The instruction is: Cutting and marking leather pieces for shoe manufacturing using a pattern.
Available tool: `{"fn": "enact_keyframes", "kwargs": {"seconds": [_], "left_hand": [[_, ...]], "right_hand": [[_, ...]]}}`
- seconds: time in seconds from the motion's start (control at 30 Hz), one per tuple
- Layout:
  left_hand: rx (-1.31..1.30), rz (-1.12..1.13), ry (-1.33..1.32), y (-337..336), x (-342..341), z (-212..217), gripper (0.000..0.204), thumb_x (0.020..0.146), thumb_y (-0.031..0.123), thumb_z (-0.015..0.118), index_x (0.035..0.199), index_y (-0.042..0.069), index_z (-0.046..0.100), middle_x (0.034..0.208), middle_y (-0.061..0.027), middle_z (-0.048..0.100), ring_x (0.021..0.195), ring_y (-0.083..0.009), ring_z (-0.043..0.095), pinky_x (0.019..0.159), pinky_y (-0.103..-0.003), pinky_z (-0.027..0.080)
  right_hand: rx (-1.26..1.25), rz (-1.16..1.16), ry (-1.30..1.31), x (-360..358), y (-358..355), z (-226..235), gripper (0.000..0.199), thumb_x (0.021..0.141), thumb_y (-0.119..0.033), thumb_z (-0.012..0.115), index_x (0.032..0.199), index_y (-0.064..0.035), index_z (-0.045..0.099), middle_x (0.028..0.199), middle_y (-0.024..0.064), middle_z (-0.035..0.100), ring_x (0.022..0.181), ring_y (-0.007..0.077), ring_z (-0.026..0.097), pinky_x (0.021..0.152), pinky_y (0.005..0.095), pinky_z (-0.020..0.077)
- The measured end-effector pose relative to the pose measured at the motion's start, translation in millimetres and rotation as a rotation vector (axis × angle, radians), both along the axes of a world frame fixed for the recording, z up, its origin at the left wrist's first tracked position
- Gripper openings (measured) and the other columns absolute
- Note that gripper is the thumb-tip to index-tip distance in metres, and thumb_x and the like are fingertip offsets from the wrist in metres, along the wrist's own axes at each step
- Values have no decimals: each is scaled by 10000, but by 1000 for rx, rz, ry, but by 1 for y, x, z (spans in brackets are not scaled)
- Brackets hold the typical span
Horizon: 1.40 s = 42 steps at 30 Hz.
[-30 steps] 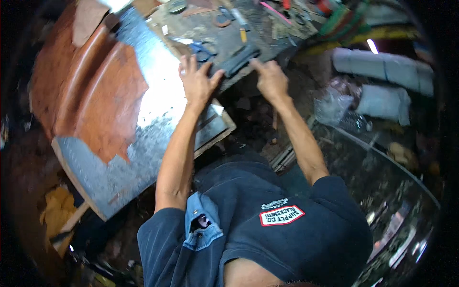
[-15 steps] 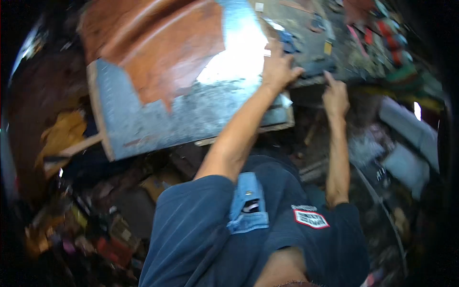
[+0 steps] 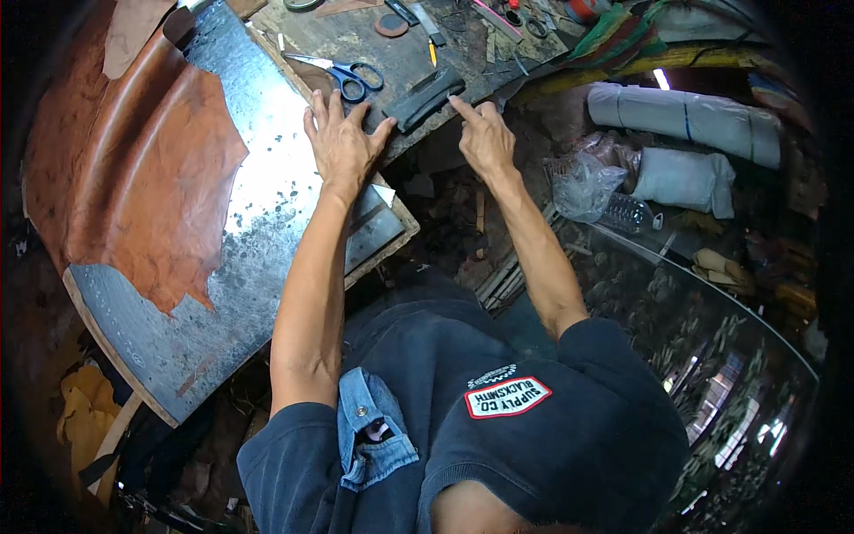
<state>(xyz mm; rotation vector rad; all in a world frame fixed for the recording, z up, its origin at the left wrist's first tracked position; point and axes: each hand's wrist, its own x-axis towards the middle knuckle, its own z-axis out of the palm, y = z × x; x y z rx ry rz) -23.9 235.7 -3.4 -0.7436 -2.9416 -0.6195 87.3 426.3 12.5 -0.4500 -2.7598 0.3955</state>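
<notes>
My left hand (image 3: 342,142) lies with spread fingers at the right edge of the metal-topped board. Its fingertips are close to a pair of blue-handled scissors (image 3: 354,80), whose blades point left. The thumb reaches toward a long, black, block-like thing (image 3: 425,101) near the bench's front edge; its kind is unclear. My right hand (image 3: 487,141) stretches its index finger to the right end of that black thing, with the other fingers curled. Nothing shows in its grip. Brown leather (image 3: 169,178) covers the left part of the shiny grey metal sheet (image 3: 267,214), with a raised fold along it.
On the worn wooden bench (image 3: 356,36) lie a yellow-tipped cutter (image 3: 432,53), a brown ring (image 3: 391,25) and other small tools. At right are a wrapped white roll (image 3: 685,120), a plastic bottle (image 3: 627,214) and a glass-like sheet (image 3: 703,356). Yellow material (image 3: 89,405) hangs at lower left.
The view has swung right and steadied, so board and leather sit farther left. The scissors and black thing show clearly now. Both hands remain by the black thing, the right index still extended.
</notes>
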Motion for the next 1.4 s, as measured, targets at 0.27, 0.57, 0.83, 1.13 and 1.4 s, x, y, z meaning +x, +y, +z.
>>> {"fn": "enact_keyframes", "kwargs": {"seconds": [0.27,0.57,0.83,1.13,1.4], "left_hand": [[33,2,9,-1,0,-1,528,825,573,619,1116,143,715,1394,-197,490,1408,-374,270,1149,-514,144],[47,-8,16,-1,-1,0,537,809,565,646,1119,132,714,1397,-201,479,1406,-384,268,1146,-516,149],[51,-8,26,0,0,0,528,799,545,668,1111,122,717,1363,-207,508,1394,-388,287,1140,-521,167],[46,-3,-14,0,-1,0,540,801,559,660,1121,128,714,1385,-208,495,1407,-380,264,1148,-516,147],[39,-1,-17,1,-1,0,524,796,534,680,1124,126,711,1405,-204,484,1414,-376,259,1148,-511,145]], "right_hand": [[-6,8,-26,-3,5,-3,469,832,14,553,1185,-273,666,840,104,518,743,284,556,676,435,490],[15,169,-177,0,11,-8,469,826,14,554,1199,-251,659,827,118,504,746,301,557,642,442,483],[-11,119,-183,-4,17,-6,429,859,-20,529,1210,-228,660,844,134,518,766,314,578,660,449,500],[-37,287,-204,-4,14,-7,401,846,-8,564,1165,-234,653,812,112,506,728,276,551,629,424,498],[-36,280,-213,-3,13,-9,451,849,-3,554,1209,-255,649,843,104,515,791,305,572,664,446,496]]}}
